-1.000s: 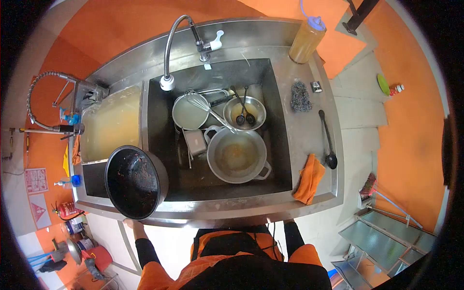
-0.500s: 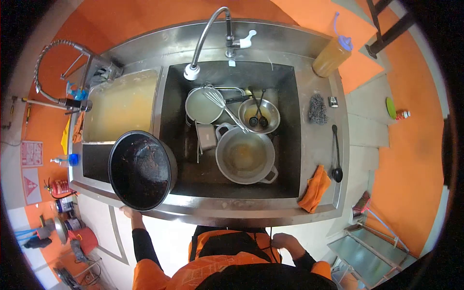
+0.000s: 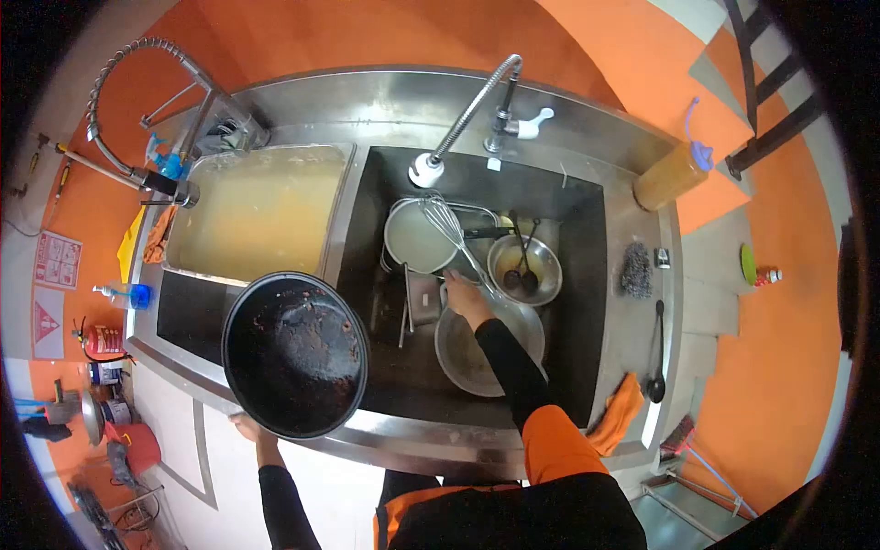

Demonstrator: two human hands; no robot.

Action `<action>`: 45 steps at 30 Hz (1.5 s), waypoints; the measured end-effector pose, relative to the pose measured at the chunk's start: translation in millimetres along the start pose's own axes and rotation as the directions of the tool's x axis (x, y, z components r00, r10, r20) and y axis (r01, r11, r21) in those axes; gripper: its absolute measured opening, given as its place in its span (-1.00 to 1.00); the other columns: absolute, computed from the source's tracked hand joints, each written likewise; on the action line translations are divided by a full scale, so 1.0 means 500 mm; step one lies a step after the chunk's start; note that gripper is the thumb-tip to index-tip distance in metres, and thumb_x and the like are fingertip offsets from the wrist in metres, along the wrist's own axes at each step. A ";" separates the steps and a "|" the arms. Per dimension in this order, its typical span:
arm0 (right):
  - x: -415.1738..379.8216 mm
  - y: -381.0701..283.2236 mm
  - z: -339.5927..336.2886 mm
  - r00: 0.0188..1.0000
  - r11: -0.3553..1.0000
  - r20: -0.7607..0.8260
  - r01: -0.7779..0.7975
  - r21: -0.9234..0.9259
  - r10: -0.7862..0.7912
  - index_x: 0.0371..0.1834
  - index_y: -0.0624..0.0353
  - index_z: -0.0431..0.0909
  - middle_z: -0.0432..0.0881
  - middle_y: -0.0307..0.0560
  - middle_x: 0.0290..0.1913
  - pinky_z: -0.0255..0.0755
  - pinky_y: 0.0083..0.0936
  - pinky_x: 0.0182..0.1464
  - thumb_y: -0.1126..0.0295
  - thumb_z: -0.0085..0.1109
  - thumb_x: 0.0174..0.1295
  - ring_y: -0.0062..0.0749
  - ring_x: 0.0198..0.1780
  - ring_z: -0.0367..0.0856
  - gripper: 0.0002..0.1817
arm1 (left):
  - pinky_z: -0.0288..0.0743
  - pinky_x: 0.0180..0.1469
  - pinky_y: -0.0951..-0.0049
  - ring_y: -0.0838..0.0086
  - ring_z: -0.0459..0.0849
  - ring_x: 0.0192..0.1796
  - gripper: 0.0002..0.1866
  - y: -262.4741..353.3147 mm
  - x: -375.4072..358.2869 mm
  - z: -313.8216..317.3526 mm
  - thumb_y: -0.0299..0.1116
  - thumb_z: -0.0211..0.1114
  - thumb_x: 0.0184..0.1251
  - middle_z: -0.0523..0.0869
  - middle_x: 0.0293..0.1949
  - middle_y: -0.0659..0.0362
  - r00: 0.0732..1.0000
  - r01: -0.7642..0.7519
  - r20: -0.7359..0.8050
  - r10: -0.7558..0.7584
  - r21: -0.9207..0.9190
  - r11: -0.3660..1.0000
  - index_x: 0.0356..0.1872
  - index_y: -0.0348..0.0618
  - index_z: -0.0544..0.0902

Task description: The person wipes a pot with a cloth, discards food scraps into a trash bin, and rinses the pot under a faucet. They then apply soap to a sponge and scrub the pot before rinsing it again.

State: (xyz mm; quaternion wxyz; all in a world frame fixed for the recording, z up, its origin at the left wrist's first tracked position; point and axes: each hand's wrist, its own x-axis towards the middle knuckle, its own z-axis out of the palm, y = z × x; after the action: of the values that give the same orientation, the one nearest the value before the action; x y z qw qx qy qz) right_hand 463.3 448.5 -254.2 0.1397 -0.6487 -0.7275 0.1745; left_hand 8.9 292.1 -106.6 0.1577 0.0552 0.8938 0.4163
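A large black pot (image 3: 295, 353), with brown residue inside, is tilted over the sink's front-left edge, its mouth toward me. My left hand (image 3: 246, 425) holds it from its lower left side; most of the fingers are hidden beneath it. My right hand (image 3: 466, 301) reaches into the sink and is closed at the loop handle of a grey two-handled pot (image 3: 490, 362), covering that handle. Beside the hand, a wire whisk (image 3: 442, 222) leans across a pot of cloudy liquid (image 3: 417, 240). A rectangular metal piece (image 3: 423, 301) lies just left of my right hand.
Dark ladles (image 3: 529, 278) rest in a metal bowl (image 3: 552, 291). At left is a basin of murky water (image 3: 252, 220). A faucet (image 3: 427, 170) hangs over the sink (image 3: 577, 302). The right ledge bears a squeeze bottle (image 3: 665, 179), a scouring pad (image 3: 635, 270), a black spoon (image 3: 657, 357) and an orange cloth (image 3: 619, 414).
My right hand has moved from beside my body forward into the sink, to the grey pot. The view has shifted and turned slightly; my left hand stays at the black pot.
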 end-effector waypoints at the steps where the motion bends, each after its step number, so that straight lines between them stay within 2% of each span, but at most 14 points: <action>1: 0.009 -0.003 0.009 1.000 1.000 0.000 0.006 0.003 -0.006 -0.07 0.30 0.36 0.38 0.13 -0.01 0.37 -0.27 -0.08 0.50 -0.14 0.06 -0.03 -0.07 0.44 -0.67 | 0.30 0.06 0.23 -0.01 0.49 -0.07 -0.37 0.016 -0.014 -0.004 -0.10 -0.47 0.33 0.51 -0.11 -0.22 1.000 0.000 -0.006 0.000 -0.002 1.000 -0.13 -0.56 0.41; 6: -0.003 -0.037 -0.012 0.913 0.968 0.392 -0.016 -0.252 0.117 -0.22 0.24 0.48 0.47 0.02 -0.09 0.41 -0.31 -0.12 0.40 -0.13 0.09 -0.14 -0.07 0.48 -0.75 | 0.28 0.05 0.22 0.01 0.49 -0.06 -0.37 -0.033 0.031 0.001 -0.08 -0.47 0.33 0.49 -0.08 -0.20 0.999 0.041 0.042 -0.034 -0.197 0.980 -0.08 -0.53 0.38; 9: -0.037 -0.027 0.006 0.981 0.975 0.194 0.053 -0.216 -0.010 -0.27 0.22 0.50 0.51 -0.01 -0.16 0.39 -0.33 -0.07 0.39 -0.13 0.09 -0.15 -0.04 0.46 -0.76 | 0.29 0.08 0.37 0.17 0.51 -0.04 -0.38 -0.070 0.079 -0.002 -0.03 -0.35 0.30 0.51 -0.05 -0.07 0.991 0.121 0.085 -0.107 -0.181 0.976 0.02 -0.46 0.35; 16: -0.048 -0.071 -0.037 0.951 0.966 0.310 0.068 -0.249 0.013 -0.27 0.20 0.52 0.50 -0.05 -0.16 0.30 -0.31 -0.02 0.35 -0.12 0.09 -0.19 -0.01 0.39 -0.75 | 0.28 0.03 0.24 0.06 0.50 -0.09 -0.38 -0.040 0.044 -0.002 -0.07 -0.43 0.32 0.51 -0.08 -0.15 0.998 0.051 0.043 -0.046 -0.124 0.991 -0.12 -0.50 0.42; 19: -0.063 -0.107 -0.050 0.938 0.952 0.345 0.124 -0.279 -0.022 -0.27 0.21 0.52 0.51 -0.05 -0.19 0.26 -0.28 -0.03 0.28 -0.13 0.11 -0.22 -0.01 0.35 -0.71 | 0.24 0.11 0.42 0.21 0.48 -0.01 -0.39 -0.051 0.055 -0.003 -0.02 -0.37 0.30 0.47 0.01 -0.05 0.988 0.055 0.145 -0.052 -0.011 0.998 0.07 -0.39 0.32; 22: -0.076 -0.105 -0.026 0.956 0.966 0.290 0.117 -0.231 -0.046 -0.29 0.20 0.53 0.51 -0.07 -0.21 0.21 -0.26 -0.01 0.13 -0.11 0.11 -0.21 -0.01 0.32 -0.63 | 0.28 0.04 0.24 0.09 0.50 -0.10 -0.41 -0.051 0.052 -0.001 -0.10 -0.43 0.33 0.52 -0.10 -0.14 0.999 0.032 0.023 -0.030 -0.098 0.995 -0.11 -0.49 0.40; 25: -0.089 -0.093 0.000 0.997 0.989 0.073 0.046 -0.144 -0.036 -0.30 0.23 0.54 0.52 -0.06 -0.19 0.16 -0.28 -0.01 -0.01 -0.15 0.13 -0.20 -0.02 0.30 -0.51 | 0.27 0.07 0.28 0.12 0.49 -0.06 -0.35 -0.079 0.081 -0.002 0.01 -0.38 0.28 0.48 -0.03 -0.11 0.981 0.140 0.168 -0.097 -0.272 0.952 0.04 -0.46 0.31; 30: -0.047 -0.152 -0.072 0.902 0.897 0.359 -0.065 -0.437 0.240 -0.15 0.29 0.52 0.53 0.00 -0.16 0.00 -0.38 -0.02 -0.28 -0.36 0.10 -0.20 0.04 0.22 -0.22 | 0.29 0.05 0.23 0.11 0.49 -0.09 -0.34 -0.072 0.069 -0.002 0.02 -0.39 0.28 0.50 -0.04 -0.10 0.983 0.110 0.179 -0.045 -0.369 0.923 0.00 -0.47 0.35; 34: -0.042 -0.163 -0.046 0.821 0.907 0.461 -0.153 -0.392 0.338 0.03 0.13 0.42 0.52 0.01 -0.09 -0.04 -0.28 0.02 -0.35 -0.45 0.05 -0.18 0.12 0.21 -0.18 | 0.30 0.03 0.28 0.11 0.52 -0.12 -0.44 -0.034 0.038 -0.001 -0.12 -0.40 0.33 0.54 -0.13 -0.11 0.992 0.100 0.104 -0.072 -0.294 0.951 -0.12 -0.48 0.41; 40: -0.061 -0.163 -0.003 0.731 0.768 0.389 -0.283 -0.575 0.561 0.18 0.12 0.25 0.25 0.01 0.20 -0.19 -0.16 0.14 -0.36 -0.48 0.06 -0.13 0.14 0.19 -0.15 | 0.31 0.00 0.28 0.11 0.54 -0.18 -0.45 -0.022 0.024 -0.001 -0.13 -0.40 0.34 0.56 -0.19 -0.11 0.996 0.084 0.025 -0.081 -0.183 0.980 -0.21 -0.46 0.44; 42: -0.088 -0.112 0.079 0.945 0.824 -0.275 -0.294 -0.484 0.175 -0.10 0.26 0.51 0.49 0.00 -0.05 -0.09 -0.28 0.09 -0.38 -0.30 -0.02 -0.16 0.13 0.17 -0.14 | 0.31 -0.01 0.28 0.10 0.53 -0.18 -0.44 -0.035 0.038 -0.001 -0.11 -0.41 0.33 0.55 -0.20 -0.13 0.997 0.064 0.046 -0.057 -0.187 0.980 -0.23 -0.46 0.44; 43: -0.085 -0.073 0.122 0.946 0.826 -0.272 -0.291 -0.483 0.174 -0.10 0.26 0.51 0.49 0.00 -0.05 -0.09 -0.28 0.09 -0.38 -0.30 -0.02 -0.16 0.13 0.17 -0.14 | 0.31 -0.01 0.28 0.10 0.53 -0.18 -0.44 -0.046 0.046 -0.002 -0.11 -0.41 0.33 0.55 -0.20 -0.13 0.997 0.065 0.042 -0.058 -0.187 0.980 -0.23 -0.46 0.44; 44: -0.081 -0.026 0.169 0.983 0.222 -0.164 -0.143 -0.964 -0.079 -0.10 0.22 0.52 0.50 -0.02 -0.05 -0.10 -0.25 0.10 -0.26 -0.24 0.03 -0.18 0.13 0.19 -0.26 | 0.30 -0.01 0.29 0.10 0.52 -0.18 -0.43 -0.059 0.055 -0.002 -0.10 -0.42 0.33 0.55 -0.20 -0.14 0.998 0.026 0.058 -0.014 -0.206 0.978 -0.22 -0.47 0.44; 45: -0.078 0.007 0.208 0.979 -0.543 0.094 -0.019 -0.839 -0.179 -0.09 0.19 0.52 0.51 -0.05 -0.05 -0.11 -0.22 0.12 -0.15 -0.18 0.08 -0.21 0.13 0.21 -0.37 | 0.29 -0.02 0.29 0.09 0.51 -0.18 -0.42 -0.066 0.061 -0.003 -0.10 -0.43 0.33 0.55 -0.20 -0.14 0.997 -0.013 0.072 0.030 -0.225 0.974 -0.22 -0.48 0.43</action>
State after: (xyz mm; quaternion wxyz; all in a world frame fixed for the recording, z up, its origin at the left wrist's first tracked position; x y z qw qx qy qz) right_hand 426.4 402.8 -348.8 -0.4449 -0.3784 -0.5446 -0.6019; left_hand -19.4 276.6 -137.8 0.1917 0.0623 0.8337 0.5141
